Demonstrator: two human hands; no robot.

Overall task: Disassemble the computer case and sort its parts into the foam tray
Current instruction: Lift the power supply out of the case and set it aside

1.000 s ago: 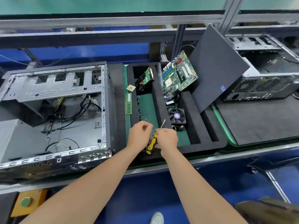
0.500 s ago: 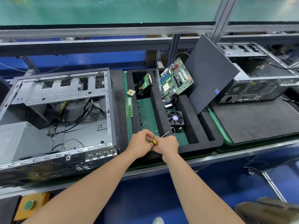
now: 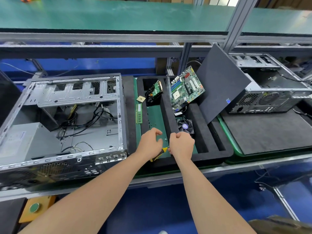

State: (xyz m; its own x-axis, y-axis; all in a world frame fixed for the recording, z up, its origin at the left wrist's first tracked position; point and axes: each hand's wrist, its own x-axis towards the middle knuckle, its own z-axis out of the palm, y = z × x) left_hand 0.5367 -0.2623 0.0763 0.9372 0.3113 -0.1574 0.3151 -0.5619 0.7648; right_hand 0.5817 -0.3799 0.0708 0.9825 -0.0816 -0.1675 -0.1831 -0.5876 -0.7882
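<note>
The computer case (image 3: 67,115) is lying open on its side, well to the left of the fingers, with black cables (image 3: 94,115) and a grey power box (image 3: 25,142) sitting inside it. The foam tray (image 3: 211,141) is sitting just beside the case, directly under both hands.

The left hand (image 3: 150,143) is hovering over the tray's green-floored slot. Its fingers (image 3: 156,131) are curling, and the thumb and forefinger are arching around an empty gap. The yellow-and-black handle of a screwdriver (image 3: 161,152) is running under its palm, held there.

The right hand (image 3: 182,146) is balling into a loose fist close beside it, fingers (image 3: 175,135) folding in. The screwdriver's metal tip is meeting its lower fingertips, and I cannot tell whether they are pinching anything.

Tiny screws (image 3: 165,139) are lying on the green floor between the two sets of fingers. Just beyond the right fingers, a fan (image 3: 185,126) is sitting in the tray. Farther beyond, a circuit board (image 3: 185,88) is leaning tilted.

Beyond the left fingers a hard drive (image 3: 154,93) is leaning in its slot, with a chip (image 3: 141,98) and a memory stick (image 3: 139,114) lying to its left. A dark panel (image 3: 222,85) is leaning to the right of the board, against a second case (image 3: 270,93).
</note>
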